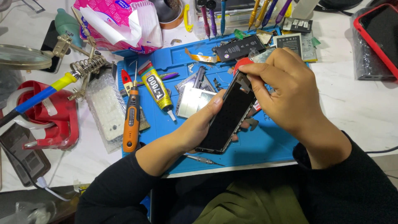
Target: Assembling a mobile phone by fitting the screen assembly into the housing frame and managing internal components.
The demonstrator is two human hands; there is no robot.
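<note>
Left hand: our left hand (199, 128) gripped the dark phone (228, 118) from below, above the blue mat (265, 145).
Right hand: our right hand (282, 91) pinched the phone's top edge.
Nearby: orange screwdriver (132, 120), glue tube (156, 89).

A single head-worn camera looks steeply down from just above the person's chest, close to the work. It faces forward across the bench (365, 108), with the blue mat (265, 145) near the centre and the person's dark sleeves along the lower edge. The bench's far clutter reaches the top of the frame. No second view shares the scene.
</note>
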